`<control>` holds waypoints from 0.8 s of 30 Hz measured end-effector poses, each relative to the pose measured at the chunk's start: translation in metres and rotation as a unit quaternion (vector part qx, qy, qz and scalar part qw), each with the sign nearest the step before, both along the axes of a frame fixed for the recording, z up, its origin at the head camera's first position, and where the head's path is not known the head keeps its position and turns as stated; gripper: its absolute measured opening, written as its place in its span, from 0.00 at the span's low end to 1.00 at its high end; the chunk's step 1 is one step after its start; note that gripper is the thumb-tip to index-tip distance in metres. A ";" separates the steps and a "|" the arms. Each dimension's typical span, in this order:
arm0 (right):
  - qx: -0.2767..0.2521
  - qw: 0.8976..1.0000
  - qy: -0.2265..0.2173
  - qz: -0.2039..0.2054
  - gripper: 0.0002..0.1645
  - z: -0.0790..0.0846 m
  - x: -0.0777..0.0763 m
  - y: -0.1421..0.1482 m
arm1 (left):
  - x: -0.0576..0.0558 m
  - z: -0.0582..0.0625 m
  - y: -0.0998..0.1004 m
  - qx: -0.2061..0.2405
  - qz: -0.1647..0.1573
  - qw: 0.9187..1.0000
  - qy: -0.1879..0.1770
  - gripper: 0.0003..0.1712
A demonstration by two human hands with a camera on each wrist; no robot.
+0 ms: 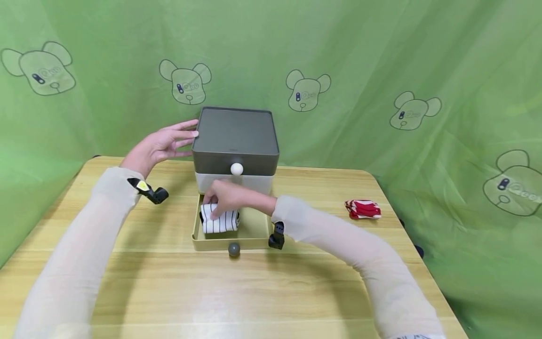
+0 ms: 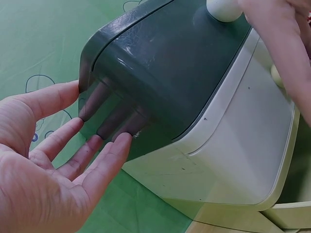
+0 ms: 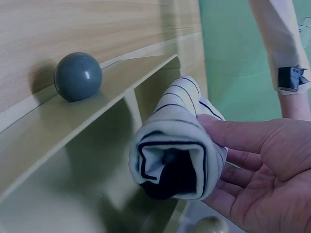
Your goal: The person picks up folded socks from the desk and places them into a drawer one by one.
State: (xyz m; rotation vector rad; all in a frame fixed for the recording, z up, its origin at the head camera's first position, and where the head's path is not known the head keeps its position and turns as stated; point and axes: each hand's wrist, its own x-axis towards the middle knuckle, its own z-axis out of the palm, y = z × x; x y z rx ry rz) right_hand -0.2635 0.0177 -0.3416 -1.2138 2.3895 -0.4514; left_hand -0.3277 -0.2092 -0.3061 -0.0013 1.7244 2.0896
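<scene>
A small chest of drawers [image 1: 237, 132] has a dark top section and a pale lower part. Its bottom drawer [image 1: 256, 243], beige with a grey ball knob [image 3: 77, 76], is pulled out. My right hand [image 1: 228, 195] pinches a rolled white cloth with black stripes [image 3: 167, 126] over the left side of this drawer, thumb on one side and fingers on the other. In the head view the cloth [image 1: 220, 222] lies within the drawer's outline. My left hand [image 2: 68, 155] touches the chest's dark left side with extended fingertips.
A red and white folded cloth [image 1: 363, 209] lies on the wooden table [image 1: 169, 282] at the right. The upper drawer's white knob [image 1: 236, 169] juts out above my right hand. Behind the table hangs a green curtain [image 1: 254, 56] with bear-head outlines.
</scene>
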 end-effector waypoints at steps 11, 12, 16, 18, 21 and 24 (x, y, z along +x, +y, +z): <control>-0.002 1.000 -0.013 -0.013 0.19 -0.018 -0.005 -0.003 | 0.001 0.000 0.001 -0.004 -0.001 1.000 0.001 0.44; -0.006 1.000 -0.017 -0.012 0.19 -0.020 -0.006 -0.003 | 0.001 0.001 0.001 -0.003 -0.001 1.000 0.001 0.44; -0.018 0.999 -0.029 -0.008 0.17 -0.027 -0.008 -0.004 | 0.002 0.001 0.001 -0.001 0.001 1.000 -0.001 0.44; -0.016 0.999 -0.027 -0.007 0.16 -0.031 -0.009 -0.005 | 0.002 0.001 0.001 0.000 0.001 1.000 -0.002 0.44; -0.009 1.000 -0.026 -0.010 0.15 -0.034 -0.010 -0.006 | 0.001 0.001 0.000 0.002 0.002 1.000 -0.004 0.44; 0.000 1.000 -0.025 -0.013 0.15 -0.036 -0.009 -0.008 | 0.000 0.000 0.000 0.004 0.003 1.000 -0.006 0.44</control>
